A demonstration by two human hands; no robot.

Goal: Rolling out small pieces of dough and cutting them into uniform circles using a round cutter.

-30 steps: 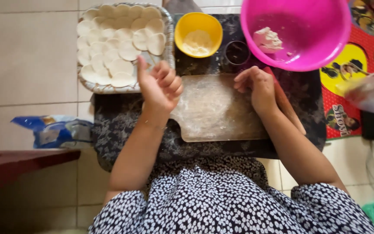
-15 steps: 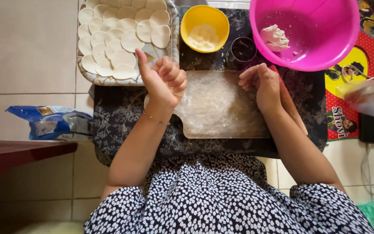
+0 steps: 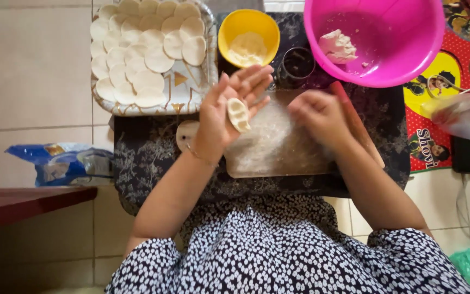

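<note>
On our left palm [image 3: 229, 111]: dough disc [image 3: 239, 114], hand spread flat, cradling it so it keeps shape | right hand [image 3: 319, 117]: curled, blurred, grip unclear, over floury board [image 3: 278, 147] | beyond left: tray [image 3: 191, 100] of discs.

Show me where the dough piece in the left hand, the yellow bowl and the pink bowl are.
dough piece [image 3: 239, 115], head view, middle of its pale top.
left hand [image 3: 229, 111], head view, open palm beside the dough.
yellow bowl [image 3: 229, 28], head view, left rim.
pink bowl [image 3: 409, 43], head view, bare inner wall.
</note>
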